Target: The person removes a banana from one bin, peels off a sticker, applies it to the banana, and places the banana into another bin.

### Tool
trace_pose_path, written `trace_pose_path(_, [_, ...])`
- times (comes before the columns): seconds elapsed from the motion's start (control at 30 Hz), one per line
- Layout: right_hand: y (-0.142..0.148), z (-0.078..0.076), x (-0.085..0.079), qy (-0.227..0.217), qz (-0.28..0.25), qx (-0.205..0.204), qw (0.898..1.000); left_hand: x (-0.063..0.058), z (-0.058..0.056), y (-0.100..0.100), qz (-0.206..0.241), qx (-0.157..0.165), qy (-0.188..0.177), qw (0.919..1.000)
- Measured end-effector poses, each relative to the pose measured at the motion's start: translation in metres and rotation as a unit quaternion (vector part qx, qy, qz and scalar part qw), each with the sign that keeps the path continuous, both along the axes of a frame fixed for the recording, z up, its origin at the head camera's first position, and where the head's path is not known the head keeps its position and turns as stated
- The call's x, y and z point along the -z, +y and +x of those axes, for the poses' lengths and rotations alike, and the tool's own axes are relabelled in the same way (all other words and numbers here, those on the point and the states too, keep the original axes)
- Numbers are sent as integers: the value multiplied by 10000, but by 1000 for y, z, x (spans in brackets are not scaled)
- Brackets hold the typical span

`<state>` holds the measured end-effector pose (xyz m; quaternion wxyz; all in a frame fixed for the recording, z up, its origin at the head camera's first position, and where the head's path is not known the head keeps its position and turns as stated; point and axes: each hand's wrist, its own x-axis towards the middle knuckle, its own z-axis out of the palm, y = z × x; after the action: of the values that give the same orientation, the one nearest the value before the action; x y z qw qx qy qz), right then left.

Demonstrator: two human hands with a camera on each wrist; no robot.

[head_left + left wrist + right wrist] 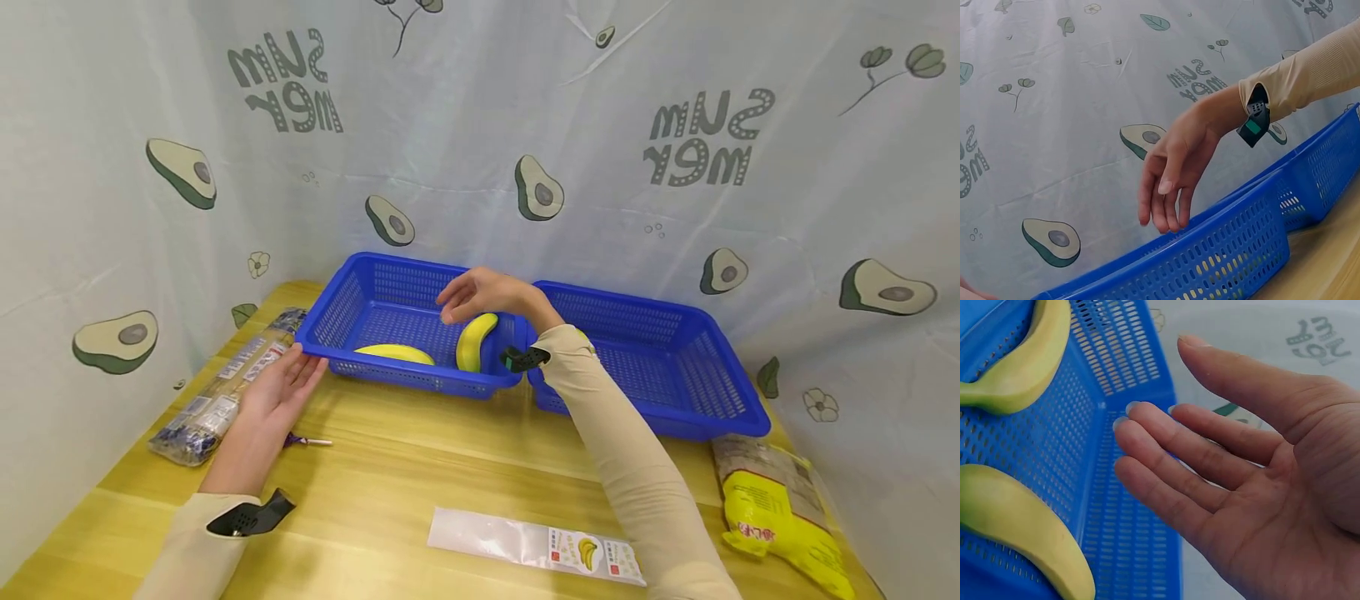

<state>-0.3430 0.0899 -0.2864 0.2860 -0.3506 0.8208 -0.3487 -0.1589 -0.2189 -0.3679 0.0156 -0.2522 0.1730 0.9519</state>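
A pale curtain point(465, 117) printed with avocados point(538, 188) and mirrored lettering point(708, 137) hangs behind a yellow wood-grain table point(390, 475).

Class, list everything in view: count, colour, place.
table: 1, yellowish, foreground
curtain: 1, white, background
baskets: 2, blue, on table
bananas: 2, yellow, left basket
mostly hidden item: 1, yellow, right basket
packet: 1, clear, table's left
lollipop: 1, purple, table's left
label strip: 1, white, table front
bag: 1, yellow, table's right
sleeves: 2, beige, foreground
cameras: 2, black, sleeve cuffs
left hand: 1, bare, left basket's corner
right hand: 1, bare, above left basket
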Motion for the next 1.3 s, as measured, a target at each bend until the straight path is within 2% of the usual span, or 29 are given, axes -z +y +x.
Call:
trace_pose_path(0.2, [-16,-8,11,-240,186,-130,9995,1,-6,3,-430,88,31,9990])
trace_pose_path(0.37, [-29,-15,20,-377,327,-138,9987,1,-10,3,-554,58,-6,9984])
trace_pose_path(0.6, [-50,-25,34,-393,477,-88,9981,3,-12,2,-510,-22,-59,9987])
trace_pose_path(0.93, [-70,-41,59,-614,412,-69,9972,4,-12,3,-531,-113,-81,9985])
trace_pose_path(1.3, [-86,-39,66,-552,1134,-534,9906,6,-13,3,-593,-176,-78,9981])
